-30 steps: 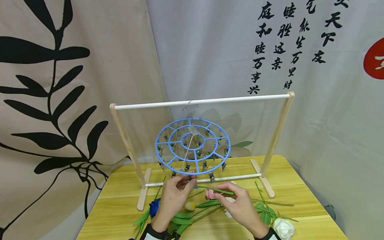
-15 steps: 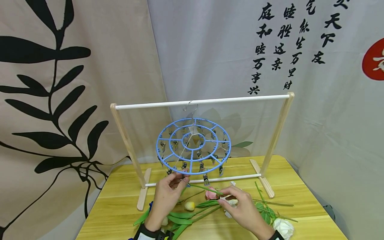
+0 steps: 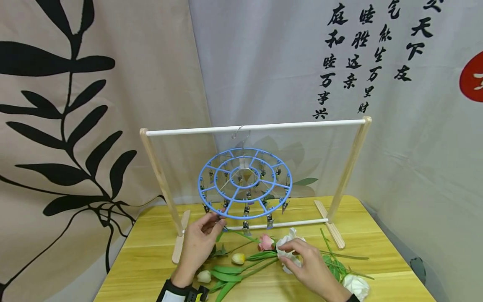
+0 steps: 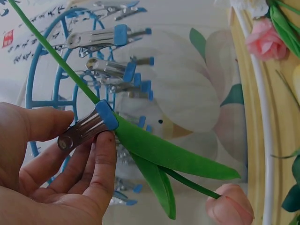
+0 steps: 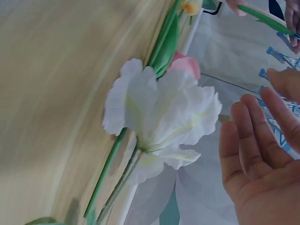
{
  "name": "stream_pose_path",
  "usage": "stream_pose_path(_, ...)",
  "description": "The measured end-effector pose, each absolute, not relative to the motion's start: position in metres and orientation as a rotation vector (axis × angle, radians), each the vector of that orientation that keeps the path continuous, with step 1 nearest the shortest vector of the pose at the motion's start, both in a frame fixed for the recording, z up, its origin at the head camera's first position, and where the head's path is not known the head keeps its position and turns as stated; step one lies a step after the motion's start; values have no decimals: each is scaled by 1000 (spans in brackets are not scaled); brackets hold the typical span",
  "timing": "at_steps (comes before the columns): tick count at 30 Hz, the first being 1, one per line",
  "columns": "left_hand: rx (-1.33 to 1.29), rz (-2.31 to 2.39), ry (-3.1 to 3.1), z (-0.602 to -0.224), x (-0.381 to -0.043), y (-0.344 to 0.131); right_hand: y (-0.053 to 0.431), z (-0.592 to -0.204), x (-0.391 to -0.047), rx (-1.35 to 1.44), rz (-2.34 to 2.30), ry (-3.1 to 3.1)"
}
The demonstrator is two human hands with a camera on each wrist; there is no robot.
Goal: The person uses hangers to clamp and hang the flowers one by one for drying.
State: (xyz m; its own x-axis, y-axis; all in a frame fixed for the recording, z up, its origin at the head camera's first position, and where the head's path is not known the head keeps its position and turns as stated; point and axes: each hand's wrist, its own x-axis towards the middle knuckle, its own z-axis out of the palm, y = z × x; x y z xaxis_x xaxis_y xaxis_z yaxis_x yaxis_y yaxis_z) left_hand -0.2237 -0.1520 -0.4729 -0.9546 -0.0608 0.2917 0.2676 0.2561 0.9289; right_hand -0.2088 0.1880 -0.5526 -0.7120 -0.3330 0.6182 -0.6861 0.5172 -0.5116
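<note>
My left hand (image 3: 201, 241) holds a metal clothes clip (image 4: 86, 130) with blue tips between thumb and fingers. The clip hangs at the lower left of a blue round clip hanger (image 3: 249, 218). In the left wrist view, a pink tulip (image 4: 230, 207) hangs blossom down, its green stem and leaf base at the clip's blue tips. My right hand (image 3: 307, 262) has loosely bent fingers with nothing between them. It hovers beside a white ruffled flower (image 5: 159, 112) on the table.
The hanger hooks onto the white bar (image 3: 302, 125) of a wooden rack (image 3: 347, 172). Several artificial flowers lie on the table (image 3: 143, 268), among them a pink rose (image 3: 266, 242), a yellow tulip (image 3: 238, 259) and a white rose (image 3: 356, 286). A printed curtain stands behind.
My left hand has moved left with the clip, and the hanger has turned with it. My right hand has let go of the tulip stem and is now apart from it.
</note>
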Motion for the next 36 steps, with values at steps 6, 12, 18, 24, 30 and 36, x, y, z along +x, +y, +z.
stream_pose_path(6, -144, -1716, -2291, -475, -227, -163, 193, -562, -209, 874, 982, -2302)
stream_pose_path(12, -150, -1694, -2279, -475, -231, -171, 191, -572, -208, 944, 967, -2312)
stream_pose_path(18, -167, -1666, -2249, -473, -233, -175, 184, -577, -208, 1025, 946, -2309)
stream_pose_path(24, -133, -1663, -2229, -476, -231, -178, 174, -576, -209, 1072, 871, -2342)
stream_pose_path(30, -120, -1620, -2212, -483, -223, -180, 163, -576, -211, 1102, 838, -2442)
stream_pose_path(36, -87, -1533, -2252, -493, -214, -179, 155, -577, -211, 1040, 760, -2618)
